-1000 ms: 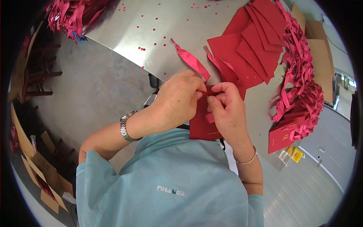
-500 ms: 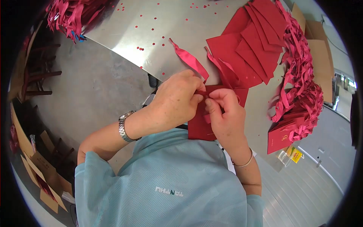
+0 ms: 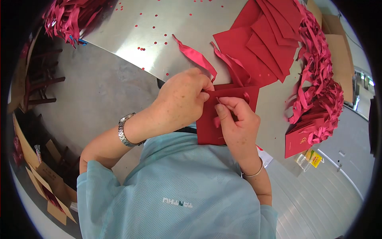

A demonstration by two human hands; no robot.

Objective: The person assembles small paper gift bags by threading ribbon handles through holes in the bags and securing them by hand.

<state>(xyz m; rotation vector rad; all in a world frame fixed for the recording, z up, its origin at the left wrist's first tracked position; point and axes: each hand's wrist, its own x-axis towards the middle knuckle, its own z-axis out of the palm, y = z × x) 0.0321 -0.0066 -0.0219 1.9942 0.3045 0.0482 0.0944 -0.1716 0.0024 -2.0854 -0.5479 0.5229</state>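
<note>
Red rectangular paper bag (image 3: pixel 207 129): I see right fingers (image 3: pixel 235 103) pinching pink satin ribbon (image 3: pixel 217 122); left fingers' (image 3: pixel 205 84) hidden hold I can't tell.

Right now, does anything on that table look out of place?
Yes: small red dots lie scattered over the metal table, beyond the left hand. They look odd because they sit loose, in no pattern, perhaps spilled scraps.

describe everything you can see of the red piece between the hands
The red piece looks like stiff paper: flat, straight-edged, its lower edge by the blue shirt. Pink ribbon shows at its middle and upper right; whether it's fastened is unclear. The left hand seems to touch its upper left corner; the right hand hides its lower right.
</note>
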